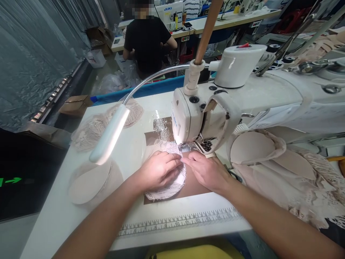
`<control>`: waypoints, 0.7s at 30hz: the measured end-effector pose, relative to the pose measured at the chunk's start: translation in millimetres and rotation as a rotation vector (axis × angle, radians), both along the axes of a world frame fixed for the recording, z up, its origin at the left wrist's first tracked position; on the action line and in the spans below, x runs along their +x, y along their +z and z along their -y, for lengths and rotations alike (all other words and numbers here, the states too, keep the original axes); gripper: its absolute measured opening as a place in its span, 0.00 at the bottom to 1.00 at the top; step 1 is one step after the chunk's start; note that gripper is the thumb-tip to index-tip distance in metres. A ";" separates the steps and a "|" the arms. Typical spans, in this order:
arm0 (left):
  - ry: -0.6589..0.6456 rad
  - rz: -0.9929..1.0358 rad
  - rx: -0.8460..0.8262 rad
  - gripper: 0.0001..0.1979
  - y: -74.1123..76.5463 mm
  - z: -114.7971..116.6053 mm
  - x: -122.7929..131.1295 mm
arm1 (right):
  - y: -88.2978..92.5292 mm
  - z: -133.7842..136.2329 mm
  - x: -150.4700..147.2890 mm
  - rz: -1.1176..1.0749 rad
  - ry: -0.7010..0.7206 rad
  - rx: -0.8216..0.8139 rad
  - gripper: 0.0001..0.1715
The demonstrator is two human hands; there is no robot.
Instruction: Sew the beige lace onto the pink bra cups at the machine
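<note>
An oval bra cup covered in pale lace [165, 192] lies under the head of the white sewing machine [185, 118]. Pressed on top of it, my left hand [160, 171] has its fingers bent together and holds the cup. My right hand [206, 171] pinches the cup's right edge just in front of the presser foot [185, 147]. Both sets of fingertips nearly meet there. The needle point itself is too small to make out. A brown plate [194, 183] is under the cup and my right hand.
A lit lamp [110, 136] on a bendy metal neck hangs over the table's left side. Lace pieces [91, 131] and a beige cup [90, 183] lie beneath it. More cups with lace [253, 147] are piled right. A ruler strip [183, 223] runs along the front. Beyond, a person [147, 39] sits.
</note>
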State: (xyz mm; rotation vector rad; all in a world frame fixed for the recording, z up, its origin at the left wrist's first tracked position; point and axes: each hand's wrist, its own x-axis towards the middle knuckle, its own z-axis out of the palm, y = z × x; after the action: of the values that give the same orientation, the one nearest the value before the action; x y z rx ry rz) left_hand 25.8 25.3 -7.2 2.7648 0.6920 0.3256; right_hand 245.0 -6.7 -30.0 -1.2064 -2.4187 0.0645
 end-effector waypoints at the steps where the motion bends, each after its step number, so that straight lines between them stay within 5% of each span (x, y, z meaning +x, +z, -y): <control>1: 0.006 -0.006 0.005 0.17 -0.1 0.2 0.4 | -0.2 -0.1 -0.4 -0.002 -0.002 0.008 0.18; 21: 0.084 -0.126 0.153 0.19 -5.4 -4.8 3.7 | 5.4 -1.0 -8.6 0.050 -0.106 -0.070 0.19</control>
State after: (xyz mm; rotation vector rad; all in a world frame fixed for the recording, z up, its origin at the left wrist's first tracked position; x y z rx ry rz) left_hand 29.5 30.1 -12.7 2.9266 0.8489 0.2315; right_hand 236.4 -5.7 -24.6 -1.3813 -2.4089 0.0885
